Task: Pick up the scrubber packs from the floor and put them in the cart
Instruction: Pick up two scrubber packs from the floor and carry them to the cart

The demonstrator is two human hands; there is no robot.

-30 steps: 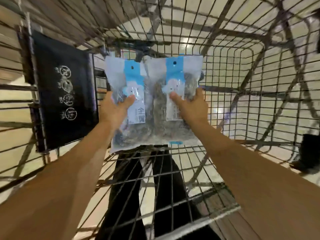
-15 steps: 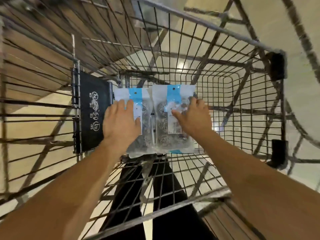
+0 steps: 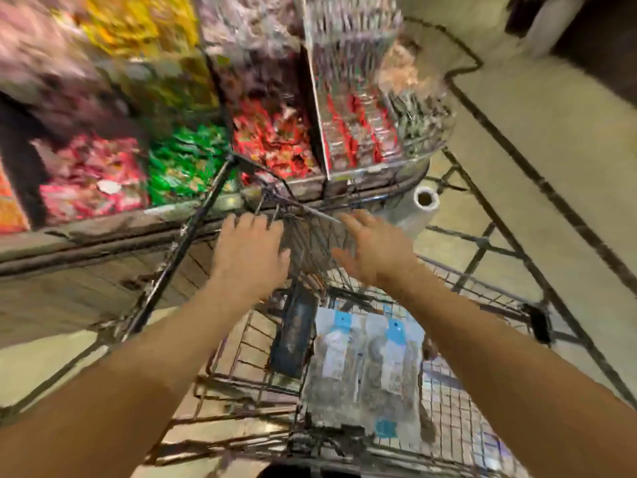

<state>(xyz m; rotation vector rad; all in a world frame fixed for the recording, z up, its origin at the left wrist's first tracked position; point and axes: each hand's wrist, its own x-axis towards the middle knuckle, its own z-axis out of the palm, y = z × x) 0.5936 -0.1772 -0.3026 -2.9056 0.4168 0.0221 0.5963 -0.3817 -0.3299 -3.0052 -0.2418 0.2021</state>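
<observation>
Fingers (image 3: pixel 355 220) on both hands are loose and slightly spread, pinching nothing, which suggests the packs below are already let go of; the picture is blurred, so finer detail of the fingertips cannot be told. The display shelf (image 3: pixel 193 208) of bright wrapped sweets fills the upper left, close against the front of the cart, which is probably why the hands hang near that end. The cart (image 3: pixel 238 377) stands between the shelf and the person, its wire basket open from above so things can be laid straight in. The left hand (image 3: pixel 250 251) and right hand (image 3: pixel 374 251) hover over the far part of the basket, apart from each other and holding nothing. The scrubber packs (image 3: pixel 365 370), two with blue header strips, lie flat side by side on the basket floor, just beside a dark panel (image 3: pixel 294 336) at the basket wall. By my reading, this pair is delivered.
</observation>
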